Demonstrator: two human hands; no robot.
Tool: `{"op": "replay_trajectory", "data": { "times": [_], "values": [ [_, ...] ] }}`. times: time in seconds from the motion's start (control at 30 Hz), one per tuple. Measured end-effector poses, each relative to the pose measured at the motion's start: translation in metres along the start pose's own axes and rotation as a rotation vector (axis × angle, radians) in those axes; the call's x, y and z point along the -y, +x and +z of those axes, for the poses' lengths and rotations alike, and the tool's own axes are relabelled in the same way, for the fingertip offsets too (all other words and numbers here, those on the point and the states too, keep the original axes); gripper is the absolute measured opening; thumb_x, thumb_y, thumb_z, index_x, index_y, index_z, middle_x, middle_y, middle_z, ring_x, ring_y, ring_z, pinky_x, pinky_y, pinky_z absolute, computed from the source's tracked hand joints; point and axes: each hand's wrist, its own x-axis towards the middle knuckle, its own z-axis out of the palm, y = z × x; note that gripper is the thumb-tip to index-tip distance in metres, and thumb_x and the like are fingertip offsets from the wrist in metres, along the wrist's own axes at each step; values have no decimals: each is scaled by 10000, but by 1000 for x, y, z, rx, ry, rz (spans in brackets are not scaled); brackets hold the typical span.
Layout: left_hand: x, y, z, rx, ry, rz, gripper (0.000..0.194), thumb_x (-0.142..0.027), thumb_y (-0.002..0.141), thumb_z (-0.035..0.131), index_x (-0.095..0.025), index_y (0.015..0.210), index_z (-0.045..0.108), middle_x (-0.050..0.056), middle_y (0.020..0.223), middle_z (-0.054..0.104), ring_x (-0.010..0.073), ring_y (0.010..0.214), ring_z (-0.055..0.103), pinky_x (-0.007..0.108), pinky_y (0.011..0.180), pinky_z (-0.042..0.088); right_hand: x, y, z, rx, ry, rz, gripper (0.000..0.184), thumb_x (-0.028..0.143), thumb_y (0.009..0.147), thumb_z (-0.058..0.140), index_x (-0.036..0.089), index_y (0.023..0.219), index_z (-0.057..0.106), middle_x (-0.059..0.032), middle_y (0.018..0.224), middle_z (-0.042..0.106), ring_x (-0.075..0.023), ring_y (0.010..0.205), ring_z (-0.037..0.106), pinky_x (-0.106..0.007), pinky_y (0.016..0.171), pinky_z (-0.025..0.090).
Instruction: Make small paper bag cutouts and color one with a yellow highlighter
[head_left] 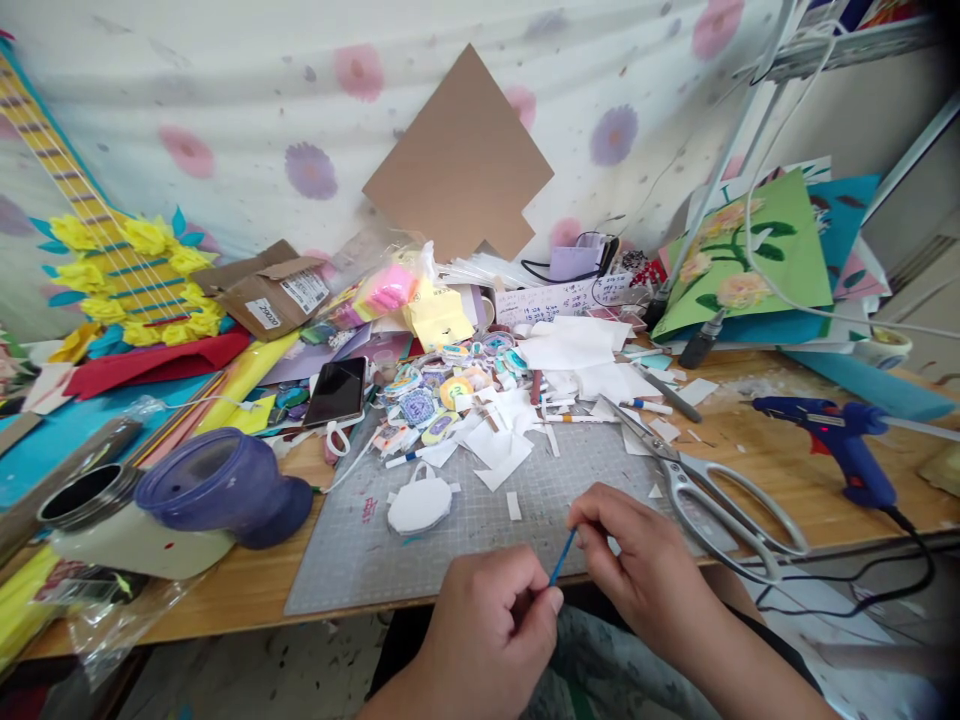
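Between my two hands, just over the front edge of the table, a thin blue strip [562,558] is held at a slant. My left hand [499,615] pinches its lower end between thumb and finger. At its upper end the fingertips of my right hand [626,555] are closed on it. Whether the strip is paper or another material I cannot tell. Beyond my hands a grey cutting mat [330,570] lies on the table, bearing a small white paper cutout [420,503] with tabs and a loop, and a small white paper scrap [514,506].
Silver scissors [697,480] lie right of the mat, near a blue glue gun [832,430] with a trailing cord. Paper scraps and cutouts [450,390] heap up behind. A black phone [335,390], a purple container [225,485] and an open jar [135,535] stand left.
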Motion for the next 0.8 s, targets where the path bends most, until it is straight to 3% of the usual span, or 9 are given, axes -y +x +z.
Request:
{"op": "replay_trajectory", "data": {
  "times": [0.2,0.37,0.53,0.63,0.8],
  "values": [
    [-1,-2,-5,24,-59,-26,211,-205,759,484,-192,571,388,-60,494,341,100,481,318,236,482,226,-18,-2,-19,-104,4,138,113,153,871,431,206,830,521,33,655,546,-127,558,533,-217,526,403],
    [-2,-1,-6,80,-315,-132,242,-325,790,489,-185,597,446,-50,520,371,106,504,327,226,471,249,-15,-8,-22,18,396,334,181,293,968,418,201,872,541,25,645,561,-137,585,557,-211,550,456],
    [-3,0,-3,158,-521,-288,321,-466,790,448,-167,713,536,-75,421,354,99,383,315,217,400,223,-8,-8,-20,99,568,394,213,349,978,430,196,877,537,19,663,555,-132,606,541,-206,571,448],
    [-3,0,-3,143,-553,-282,370,-500,787,446,-152,730,557,-68,421,380,93,373,335,212,402,219,-9,-13,-29,265,500,354,237,357,986,404,204,859,532,12,681,556,-139,627,535,-214,583,428],
    [0,1,-3,156,-574,-269,388,-506,801,461,-140,744,577,-71,406,385,86,363,331,214,409,212,-22,-37,-46,492,182,279,184,247,955,426,223,804,529,11,700,571,-147,634,536,-220,559,391]
  ]
}}
